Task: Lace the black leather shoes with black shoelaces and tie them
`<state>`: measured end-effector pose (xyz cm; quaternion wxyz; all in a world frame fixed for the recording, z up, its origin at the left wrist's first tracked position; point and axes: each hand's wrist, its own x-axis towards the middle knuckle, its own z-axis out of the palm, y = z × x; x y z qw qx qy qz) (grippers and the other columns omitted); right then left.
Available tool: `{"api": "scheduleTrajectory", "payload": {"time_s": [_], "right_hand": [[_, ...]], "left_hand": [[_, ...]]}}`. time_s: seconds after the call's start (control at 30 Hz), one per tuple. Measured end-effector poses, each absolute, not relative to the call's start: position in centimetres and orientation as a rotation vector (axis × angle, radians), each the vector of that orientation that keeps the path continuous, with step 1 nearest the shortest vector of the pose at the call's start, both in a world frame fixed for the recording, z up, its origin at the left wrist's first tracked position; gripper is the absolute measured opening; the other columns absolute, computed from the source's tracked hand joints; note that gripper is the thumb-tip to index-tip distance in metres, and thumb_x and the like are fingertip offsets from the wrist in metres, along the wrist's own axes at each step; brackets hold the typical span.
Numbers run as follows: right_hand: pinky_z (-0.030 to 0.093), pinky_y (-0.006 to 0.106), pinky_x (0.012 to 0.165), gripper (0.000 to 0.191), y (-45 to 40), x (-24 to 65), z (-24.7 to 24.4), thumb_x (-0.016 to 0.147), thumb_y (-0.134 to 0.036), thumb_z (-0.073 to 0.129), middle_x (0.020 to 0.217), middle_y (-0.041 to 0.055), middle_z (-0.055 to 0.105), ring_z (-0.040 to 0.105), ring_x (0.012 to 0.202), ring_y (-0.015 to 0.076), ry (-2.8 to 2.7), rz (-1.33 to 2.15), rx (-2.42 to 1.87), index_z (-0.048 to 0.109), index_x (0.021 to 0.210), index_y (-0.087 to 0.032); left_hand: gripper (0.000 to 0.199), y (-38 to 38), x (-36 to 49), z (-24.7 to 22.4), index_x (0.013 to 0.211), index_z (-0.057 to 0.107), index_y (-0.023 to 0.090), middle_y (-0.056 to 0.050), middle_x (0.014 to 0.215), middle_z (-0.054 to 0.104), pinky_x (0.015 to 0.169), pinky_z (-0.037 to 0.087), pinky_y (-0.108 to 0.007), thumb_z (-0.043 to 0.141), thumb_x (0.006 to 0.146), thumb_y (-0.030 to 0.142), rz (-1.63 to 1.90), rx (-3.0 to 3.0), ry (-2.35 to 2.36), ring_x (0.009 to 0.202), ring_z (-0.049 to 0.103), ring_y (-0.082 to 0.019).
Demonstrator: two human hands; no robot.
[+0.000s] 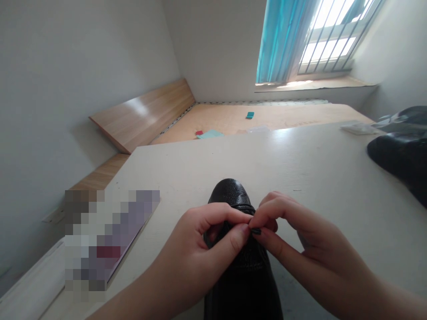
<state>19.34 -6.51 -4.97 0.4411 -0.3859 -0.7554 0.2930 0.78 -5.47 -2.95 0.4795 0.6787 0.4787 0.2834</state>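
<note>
A black leather shoe [230, 192] stands on the pale table [300, 169], toe pointing away from me. Both hands meet over its lacing area. My left hand [207, 235] pinches a black shoelace [256, 230] between thumb and forefinger, and a loop of lace shows under its fingers. My right hand [293, 226] pinches the lace end from the other side, fingertips touching those of the left. The back of the shoe runs out of the frame's lower edge.
A second black shoe [400, 153] lies at the table's right edge, with a clear plastic packet [358, 128] behind it. A blurred flat item [106, 235] lies at the left edge. Beyond are a bare wooden bed frame [233, 118] with small coloured items, and a window with a blue blind [283, 40].
</note>
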Motion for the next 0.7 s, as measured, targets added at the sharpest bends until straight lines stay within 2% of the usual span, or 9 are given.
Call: {"api": "scheduleTrajectory", "payload": {"time_s": [0.13,0.23,0.4,0.47,0.57,0.7], "right_hand": [[0.049,0.022,0.06,0.017,-6.57,19.31,-4.98,0.091,-0.009,0.056,0.074,-0.0032,0.057,0.057,0.069,0.0115,-1.871,0.726,-0.955,0.059,0.087,-0.024],[0.049,0.02,0.061,0.018,-6.59,19.3,-4.99,0.089,-0.008,0.057,0.075,-0.0047,0.057,0.056,0.068,0.0101,-1.843,0.708,-0.968,0.058,0.088,-0.026],[0.048,0.018,0.062,0.018,-6.53,19.26,-4.9,0.088,-0.008,0.059,0.075,-0.0064,0.058,0.056,0.069,0.0087,-1.836,0.719,-1.005,0.059,0.086,-0.026],[0.048,0.018,0.062,0.017,-6.48,19.25,-4.87,0.087,-0.009,0.06,0.074,-0.0062,0.057,0.056,0.069,0.0089,-1.838,0.721,-0.999,0.058,0.084,-0.026],[0.048,0.019,0.062,0.015,-6.44,19.27,-4.88,0.089,-0.011,0.062,0.076,-0.0054,0.056,0.055,0.07,0.0094,-1.838,0.725,-0.997,0.057,0.084,-0.025],[0.049,0.021,0.063,0.016,-6.48,19.33,-4.97,0.091,-0.011,0.06,0.077,-0.0045,0.056,0.056,0.071,0.0107,-1.863,0.728,-0.969,0.056,0.084,-0.025]], "left_hand": [[0.023,-5.53,0.63,-2.97,0.084,0.075,0.017,-0.002,0.076,0.07,0.064,0.043,-0.026,0.059,0.088,0.033,0.699,1.659,1.147,0.072,0.058,-0.015],[0.022,-5.73,0.55,-3.02,0.089,0.078,0.018,-0.002,0.078,0.073,0.066,0.046,-0.026,0.059,0.087,0.029,0.728,1.663,1.12,0.077,0.063,-0.017],[0.022,-5.83,0.67,-3.13,0.093,0.079,0.016,-0.005,0.09,0.077,0.079,0.052,-0.029,0.068,0.079,0.03,0.835,1.643,1.128,0.086,0.068,-0.019],[0.023,-5.72,0.7,-3.15,0.092,0.079,0.018,-0.004,0.088,0.076,0.076,0.051,-0.029,0.07,0.079,0.034,0.817,1.621,1.138,0.085,0.067,-0.02],[0.025,-5.52,0.71,-3.09,0.083,0.079,0.018,-0.002,0.073,0.071,0.065,0.045,-0.028,0.067,0.083,0.04,0.766,1.634,1.141,0.071,0.061,-0.016],[0.026,-5.43,0.74,-2.91,0.075,0.075,0.017,-0.001,0.066,0.066,0.06,0.042,-0.026,0.064,0.085,0.039,0.744,1.645,1.166,0.065,0.056,-0.014]]}}
